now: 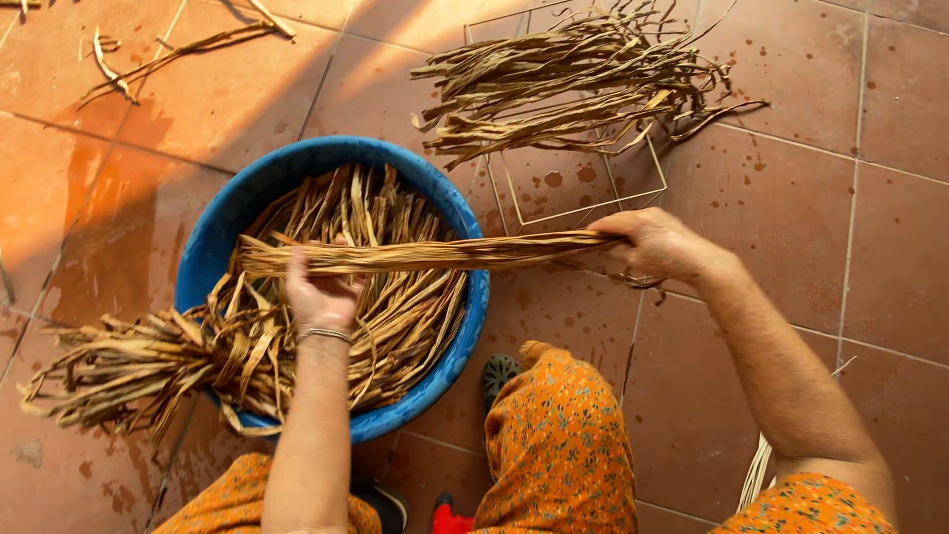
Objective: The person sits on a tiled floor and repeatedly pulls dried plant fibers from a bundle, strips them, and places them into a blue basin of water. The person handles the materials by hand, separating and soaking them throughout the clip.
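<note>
A blue plastic basin point(215, 229) sits on the tiled floor, filled with long dried tan leaf strips point(395, 316) that spill over its left rim. My left hand point(321, 292), with a bangle on the wrist, grips a stretched bundle of strips point(445, 253) above the basin. My right hand point(657, 242) holds the other end of that same bundle, out past the basin's right rim. The bundle runs level between both hands.
A heap of wet strips point(573, 84) lies on a thin wire frame point(583, 203) at the back. Loose strips point(168, 54) lie far left. My orange-patterned knee point(559, 435) and a shoe point(499, 374) are just in front of the basin.
</note>
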